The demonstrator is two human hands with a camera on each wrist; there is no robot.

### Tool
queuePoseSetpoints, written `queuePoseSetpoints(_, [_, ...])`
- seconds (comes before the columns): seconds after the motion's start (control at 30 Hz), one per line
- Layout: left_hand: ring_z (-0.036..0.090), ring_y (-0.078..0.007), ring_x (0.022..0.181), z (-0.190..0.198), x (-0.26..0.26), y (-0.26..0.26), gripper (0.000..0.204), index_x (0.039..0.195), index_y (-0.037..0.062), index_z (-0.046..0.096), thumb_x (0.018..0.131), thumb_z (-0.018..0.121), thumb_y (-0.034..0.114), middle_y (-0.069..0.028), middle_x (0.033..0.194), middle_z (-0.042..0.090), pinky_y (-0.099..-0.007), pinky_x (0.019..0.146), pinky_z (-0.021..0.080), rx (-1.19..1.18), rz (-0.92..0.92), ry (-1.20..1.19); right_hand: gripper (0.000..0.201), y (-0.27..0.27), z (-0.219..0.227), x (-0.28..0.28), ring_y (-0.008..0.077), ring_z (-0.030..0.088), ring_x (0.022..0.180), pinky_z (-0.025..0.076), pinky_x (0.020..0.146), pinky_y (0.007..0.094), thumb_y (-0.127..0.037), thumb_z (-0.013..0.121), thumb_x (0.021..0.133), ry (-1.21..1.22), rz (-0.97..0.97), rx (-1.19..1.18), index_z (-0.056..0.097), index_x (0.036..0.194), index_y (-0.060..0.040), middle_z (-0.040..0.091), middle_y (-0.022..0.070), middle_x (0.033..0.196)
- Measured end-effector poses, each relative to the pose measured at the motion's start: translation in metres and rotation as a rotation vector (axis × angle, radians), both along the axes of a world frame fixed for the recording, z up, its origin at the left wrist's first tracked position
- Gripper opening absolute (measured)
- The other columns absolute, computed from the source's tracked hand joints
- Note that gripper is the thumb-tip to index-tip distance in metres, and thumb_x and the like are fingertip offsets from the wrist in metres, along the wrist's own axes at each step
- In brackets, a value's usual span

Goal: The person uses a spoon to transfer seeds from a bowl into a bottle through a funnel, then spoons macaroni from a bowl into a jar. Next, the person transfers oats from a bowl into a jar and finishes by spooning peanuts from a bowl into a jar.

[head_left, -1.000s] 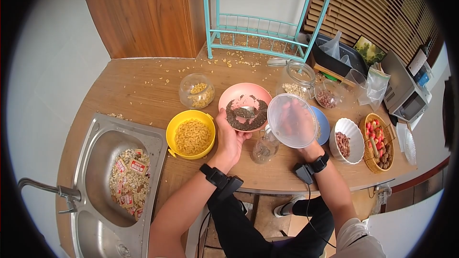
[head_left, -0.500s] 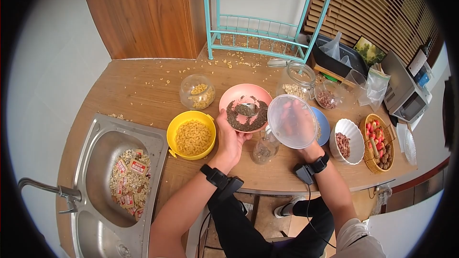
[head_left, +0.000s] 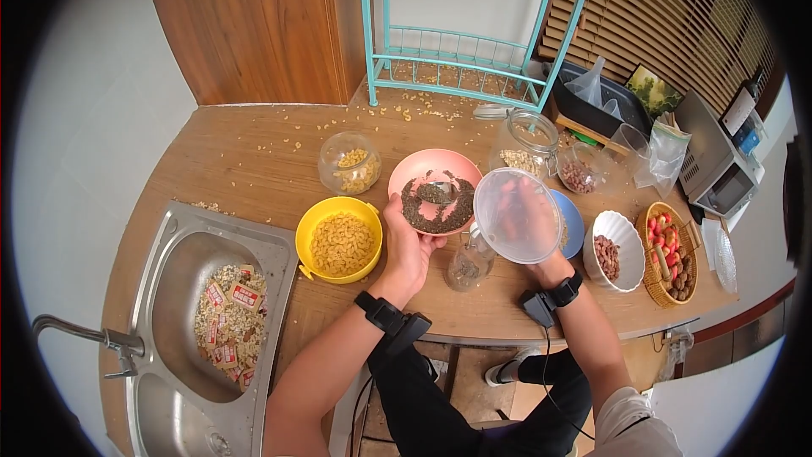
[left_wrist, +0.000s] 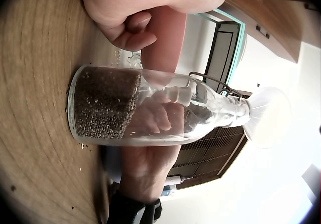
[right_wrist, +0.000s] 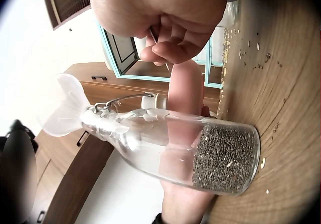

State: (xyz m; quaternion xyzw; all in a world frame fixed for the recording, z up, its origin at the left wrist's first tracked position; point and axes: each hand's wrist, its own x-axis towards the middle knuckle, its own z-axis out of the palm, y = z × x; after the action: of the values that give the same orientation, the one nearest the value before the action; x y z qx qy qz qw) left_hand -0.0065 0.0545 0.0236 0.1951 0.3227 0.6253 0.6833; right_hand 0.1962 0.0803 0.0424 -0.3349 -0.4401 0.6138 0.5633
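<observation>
My left hand (head_left: 408, 247) grips the near rim of a pink bowl (head_left: 433, 159) that holds small dark seeds. A metal spoon (head_left: 436, 193) lies among those seeds, its bowl carrying some. My right hand (right_wrist: 165, 11) pinches the spoon's thin handle (right_wrist: 154, 34); in the head view the funnel largely covers this hand. Between the hands a glass swing-top bottle (left_wrist: 165, 128) stands upright on the counter, partly filled with the same dark seeds. A translucent white funnel (head_left: 507, 233) sits in its neck.
Left of the bowl are a yellow basin of macaroni (head_left: 341, 241) and a round glass jar (head_left: 349, 162). To the right stand a blue plate (head_left: 572, 222), a white bowl of peanuts (head_left: 624, 241) and a wicker basket (head_left: 672, 254). A steel sink (head_left: 283, 288) borders the counter at left.
The spoon has shifted slightly within the seeds in the pink bowl. Both hands, the bottle and the funnel stay almost where they were.
</observation>
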Motion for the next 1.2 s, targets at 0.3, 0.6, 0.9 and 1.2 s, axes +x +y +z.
queuePoseSetpoints(0.3, [0.057, -0.0128, 0.078, 0.002, 0.0, 0.0, 0.055, 0.114, 0.0128, 0.054, 0.103, 0.028, 0.059, -0.0025, 0.098, 0.064, -0.029, 0.064, 0.044, -0.003, 0.001, -0.005, 0.038, -0.001, 0.002, -0.001, 0.004, 0.053, 0.054, 0.04, 0.046, 0.0176, -0.039, 0.047, 0.106, -0.004, 0.021, -0.006, 0.067, 0.1, -0.0069, 0.065, -0.0011, 0.08])
queuePoseSetpoints(0.6, [0.055, -0.0127, 0.076, 0.0, 0.0, 0.0, 0.054, 0.113, 0.0122, 0.054, 0.103, 0.028, 0.059, -0.0029, 0.096, 0.063, -0.0291, 0.063, 0.043, 0.011, 0.002, -0.016, 0.038, 0.0, -0.001, 0.001, 0.0036, 0.054, 0.057, 0.041, 0.047, 0.0177, -0.04, 0.047, 0.106, -0.028, 0.024, -0.001, 0.066, 0.101, -0.0077, 0.065, -0.0023, 0.082])
queuePoseSetpoints(0.9, [0.056, -0.0132, 0.078, 0.001, 0.001, -0.001, 0.055, 0.114, 0.0119, 0.053, 0.102, 0.028, 0.059, -0.0028, 0.097, 0.063, -0.0295, 0.064, 0.043, 0.008, 0.006, -0.014, 0.043, 0.001, 0.004, 0.001, 0.0045, 0.055, 0.059, 0.042, 0.049, 0.0185, -0.045, 0.047, 0.105, 0.004, -0.012, -0.01, 0.066, 0.101, -0.0072, 0.064, -0.0018, 0.081])
queuePoseSetpoints(1.2, [0.059, -0.013, 0.089, -0.014, -0.004, 0.003, 0.059, 0.123, 0.0137, 0.052, 0.101, 0.027, 0.063, -0.0022, 0.11, 0.064, -0.0294, 0.069, 0.046, 0.04, -0.046, 0.024, 0.041, -0.013, 0.038, -0.007, 0.005, 0.053, 0.06, 0.042, 0.051, 0.0184, -0.044, 0.041, 0.107, 0.015, -0.131, -0.05, 0.059, 0.098, -0.0088, 0.061, -0.0026, 0.08])
